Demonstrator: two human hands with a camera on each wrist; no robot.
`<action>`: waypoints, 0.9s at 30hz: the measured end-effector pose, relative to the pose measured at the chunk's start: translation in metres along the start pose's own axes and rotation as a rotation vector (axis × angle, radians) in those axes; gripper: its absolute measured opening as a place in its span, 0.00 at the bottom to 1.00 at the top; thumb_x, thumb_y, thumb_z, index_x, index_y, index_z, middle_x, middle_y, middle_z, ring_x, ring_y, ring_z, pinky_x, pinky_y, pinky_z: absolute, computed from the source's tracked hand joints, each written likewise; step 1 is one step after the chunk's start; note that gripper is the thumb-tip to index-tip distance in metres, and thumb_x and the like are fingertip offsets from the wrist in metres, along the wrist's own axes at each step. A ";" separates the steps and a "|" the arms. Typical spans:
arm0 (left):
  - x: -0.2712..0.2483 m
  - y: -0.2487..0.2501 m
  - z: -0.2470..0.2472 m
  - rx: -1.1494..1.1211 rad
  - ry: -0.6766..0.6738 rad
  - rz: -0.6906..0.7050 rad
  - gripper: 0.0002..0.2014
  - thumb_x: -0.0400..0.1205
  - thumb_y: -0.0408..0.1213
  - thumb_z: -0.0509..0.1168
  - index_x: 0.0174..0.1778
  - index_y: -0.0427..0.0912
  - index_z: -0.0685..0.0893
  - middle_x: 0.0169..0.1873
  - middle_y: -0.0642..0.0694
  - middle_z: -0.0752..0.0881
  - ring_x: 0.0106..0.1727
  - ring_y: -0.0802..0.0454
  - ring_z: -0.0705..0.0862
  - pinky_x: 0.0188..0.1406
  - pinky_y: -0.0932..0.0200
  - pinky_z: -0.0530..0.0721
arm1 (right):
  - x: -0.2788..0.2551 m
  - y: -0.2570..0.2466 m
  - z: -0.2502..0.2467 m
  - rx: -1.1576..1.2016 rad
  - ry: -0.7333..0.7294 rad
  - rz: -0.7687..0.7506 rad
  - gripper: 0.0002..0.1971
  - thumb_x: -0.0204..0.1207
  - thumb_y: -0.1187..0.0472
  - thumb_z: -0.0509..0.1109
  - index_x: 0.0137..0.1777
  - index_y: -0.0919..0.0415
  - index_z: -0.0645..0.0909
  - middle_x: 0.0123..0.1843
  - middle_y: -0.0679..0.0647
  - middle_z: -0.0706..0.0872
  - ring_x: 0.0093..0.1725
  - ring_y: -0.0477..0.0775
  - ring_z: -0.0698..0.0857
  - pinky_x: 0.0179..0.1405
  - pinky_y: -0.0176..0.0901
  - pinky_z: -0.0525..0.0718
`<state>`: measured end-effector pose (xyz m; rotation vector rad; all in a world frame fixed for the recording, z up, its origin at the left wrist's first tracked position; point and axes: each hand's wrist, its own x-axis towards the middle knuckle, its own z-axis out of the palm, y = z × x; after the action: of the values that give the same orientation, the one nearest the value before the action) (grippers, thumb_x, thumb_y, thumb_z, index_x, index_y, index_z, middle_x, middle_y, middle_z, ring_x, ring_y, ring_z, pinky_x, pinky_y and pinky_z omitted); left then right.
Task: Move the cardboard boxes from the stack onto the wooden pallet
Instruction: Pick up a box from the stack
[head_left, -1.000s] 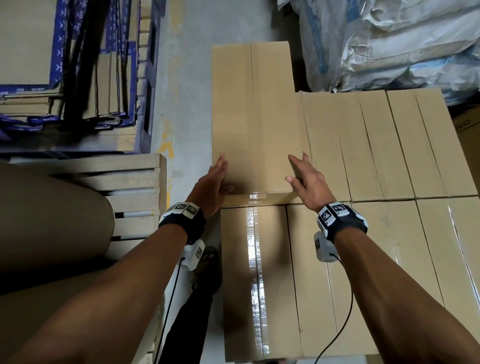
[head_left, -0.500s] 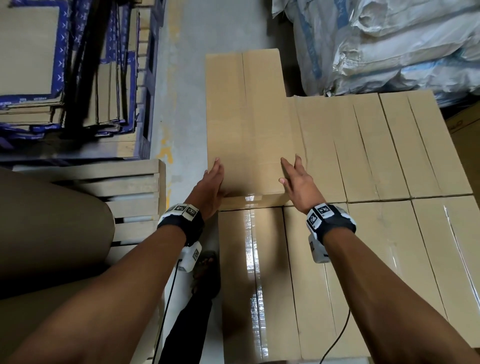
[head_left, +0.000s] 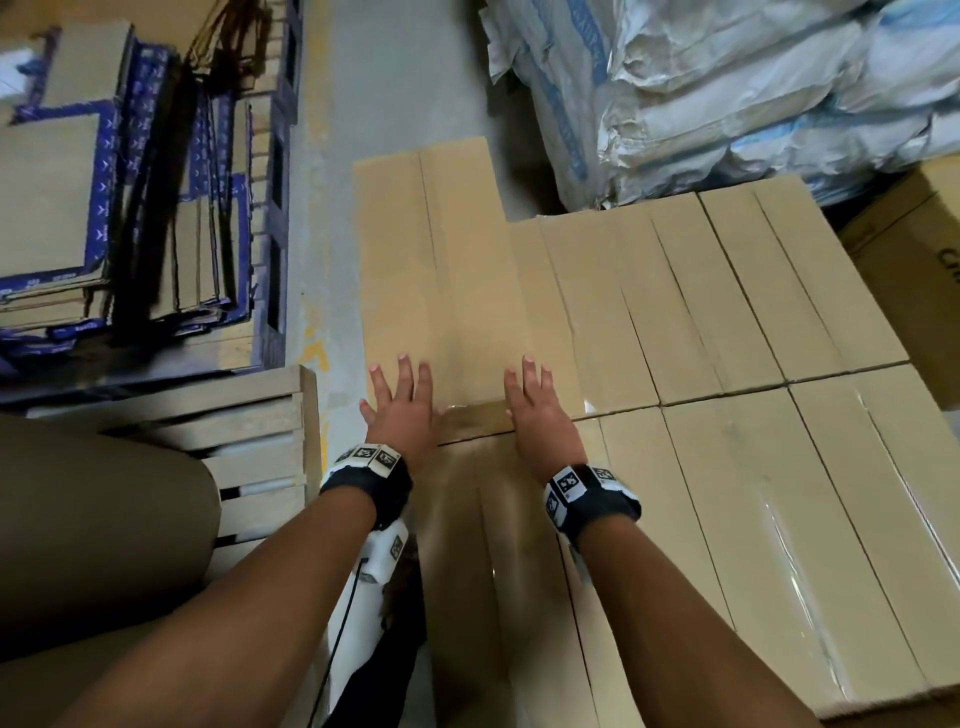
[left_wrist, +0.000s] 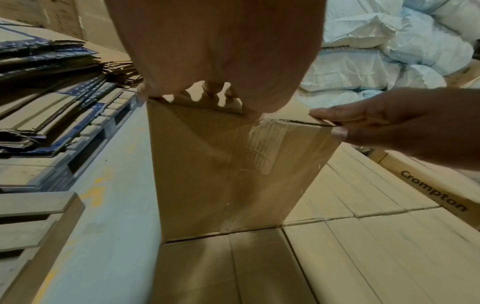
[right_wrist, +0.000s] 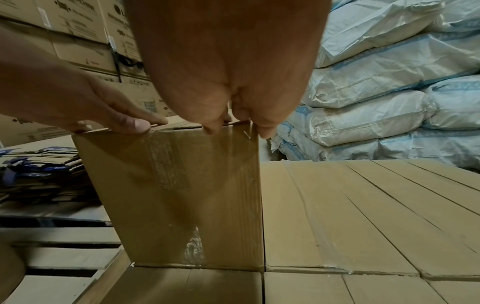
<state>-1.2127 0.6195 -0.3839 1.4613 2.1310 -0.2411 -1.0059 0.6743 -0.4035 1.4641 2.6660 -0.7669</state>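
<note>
A tall cardboard box (head_left: 457, 270) stands one layer higher than the rest of the stack (head_left: 727, 467), at its far left corner. My left hand (head_left: 400, 400) and right hand (head_left: 535, 400) lie side by side on its top near edge, fingers straight. In the left wrist view the right hand (left_wrist: 389, 127) has its fingers on top and its thumb against the taped near face (left_wrist: 221, 174). The right wrist view shows the left hand (right_wrist: 78, 98) placed the same way on the box (right_wrist: 182, 195). The wooden pallet (head_left: 249, 415) lies to the left across a narrow gap.
My brown-clad knee (head_left: 104, 519) covers part of the pallet. Flattened blue-printed cartons (head_left: 104, 208) are piled at the far left. White sacks (head_left: 727, 93) rise behind the stack, and a printed carton (head_left: 914, 291) stands at the right. A strip of grey floor (head_left: 332, 260) runs between.
Both hands moved from the box's near corners onto its top, closer together with fingers laid flat. The view has shifted slightly; the box stays on the stack.
</note>
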 end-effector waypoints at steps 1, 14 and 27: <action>0.000 -0.001 0.000 0.003 -0.012 -0.001 0.34 0.94 0.54 0.47 0.93 0.48 0.40 0.91 0.45 0.32 0.89 0.26 0.32 0.82 0.16 0.55 | -0.001 0.000 0.003 0.011 0.012 -0.015 0.38 0.85 0.77 0.63 0.93 0.65 0.53 0.93 0.70 0.49 0.91 0.77 0.51 0.78 0.59 0.79; 0.001 -0.005 0.001 0.030 0.004 -0.006 0.34 0.94 0.55 0.45 0.93 0.52 0.38 0.91 0.48 0.30 0.89 0.28 0.31 0.82 0.18 0.54 | -0.005 -0.004 0.002 0.001 -0.007 0.004 0.43 0.75 0.80 0.40 0.93 0.64 0.47 0.94 0.68 0.43 0.92 0.75 0.46 0.77 0.59 0.81; -0.004 -0.018 -0.013 0.033 -0.069 0.080 0.35 0.94 0.46 0.52 0.93 0.51 0.40 0.91 0.47 0.33 0.89 0.25 0.34 0.84 0.19 0.55 | -0.011 0.000 -0.010 -0.144 -0.117 -0.011 0.41 0.83 0.80 0.51 0.93 0.64 0.38 0.93 0.66 0.35 0.92 0.72 0.39 0.88 0.61 0.64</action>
<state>-1.2319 0.6146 -0.3731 1.5306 2.0186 -0.2935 -0.9978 0.6699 -0.3919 1.3292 2.5849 -0.6246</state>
